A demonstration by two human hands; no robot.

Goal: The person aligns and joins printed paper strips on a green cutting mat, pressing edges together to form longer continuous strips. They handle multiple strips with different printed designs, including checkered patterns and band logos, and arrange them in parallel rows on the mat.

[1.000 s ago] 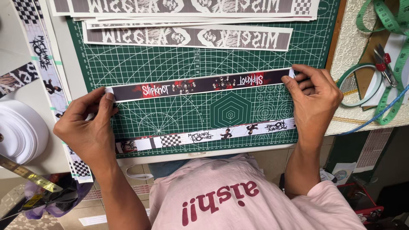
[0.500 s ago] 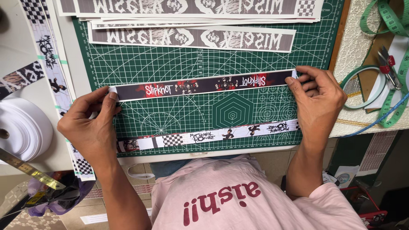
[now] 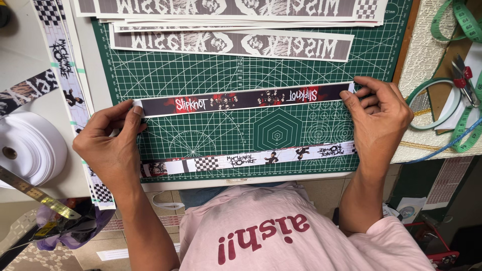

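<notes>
Head view: left hand (image 3: 108, 148) and right hand (image 3: 379, 118) pinch dark strip (image 3: 241, 99) ends on green mat (image 3: 226, 130); checkered strip (image 3: 251, 159) below, white roll (image 3: 27, 148) left.

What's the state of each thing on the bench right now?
Left hand: pinching the dark printed strip's left end.
Right hand: pinching its right end.
Dark printed paper strip: stretched flat across the green cutting mat.
White checkered printed strip: lying flat near the mat's front edge.
Grey printed strips: stacked at the far edge.
White ribbon roll: wound, lying on its side.
</notes>
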